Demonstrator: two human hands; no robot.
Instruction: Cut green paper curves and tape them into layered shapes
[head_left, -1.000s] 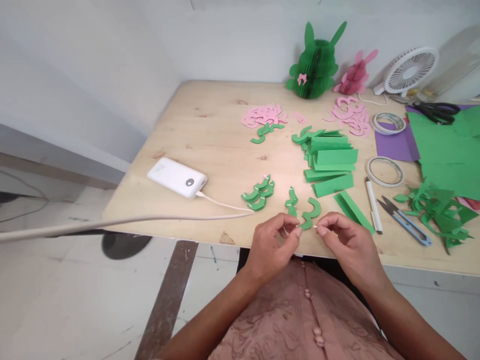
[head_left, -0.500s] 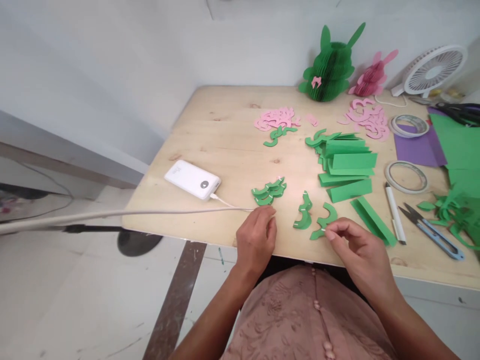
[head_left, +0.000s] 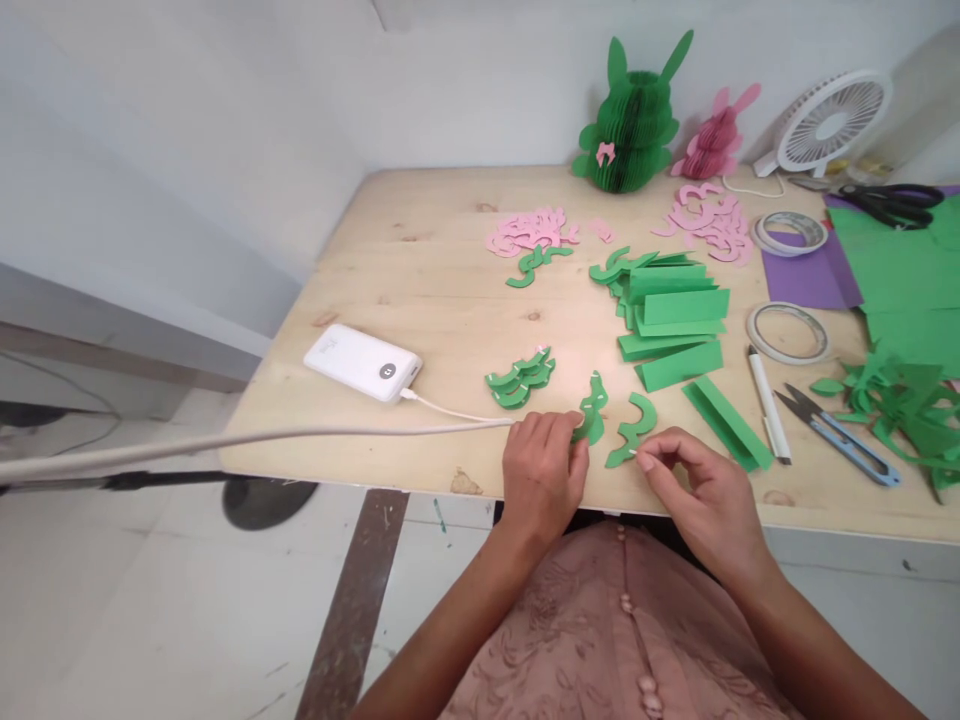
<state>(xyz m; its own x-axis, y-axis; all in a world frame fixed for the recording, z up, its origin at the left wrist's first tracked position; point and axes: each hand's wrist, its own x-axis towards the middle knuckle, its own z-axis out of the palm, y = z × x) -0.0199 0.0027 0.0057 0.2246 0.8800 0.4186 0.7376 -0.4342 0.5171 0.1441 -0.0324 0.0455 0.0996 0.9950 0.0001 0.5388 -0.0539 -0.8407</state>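
Note:
My left hand (head_left: 544,468) is on the table, fingers curled, its fingertips at the lower left end of a wavy green paper cutout (head_left: 595,405) with small white strips on it. My right hand (head_left: 705,495) pinches a small white strip (head_left: 634,453) between thumb and forefinger. That strip lies against the lower part of a second curved green paper cutout (head_left: 640,411), flat on the wood. Farther left rests a small group of similar green cutouts (head_left: 517,382), also dotted with white strips.
A white power bank (head_left: 360,362) with a cable (head_left: 300,434) lies left. Folded green strips (head_left: 679,310), a marker (head_left: 769,405), thread snips (head_left: 840,437) and tape rolls (head_left: 787,357) are right. Behind stand paper rabbits (head_left: 630,130) and a fan (head_left: 832,125). Pink cutouts (head_left: 529,232) lie farther back.
My left hand has moved right, from beside the group of green cutouts to the wavy cutout. My right hand keeps its pinch by the second cutout. The camera view has shifted slightly.

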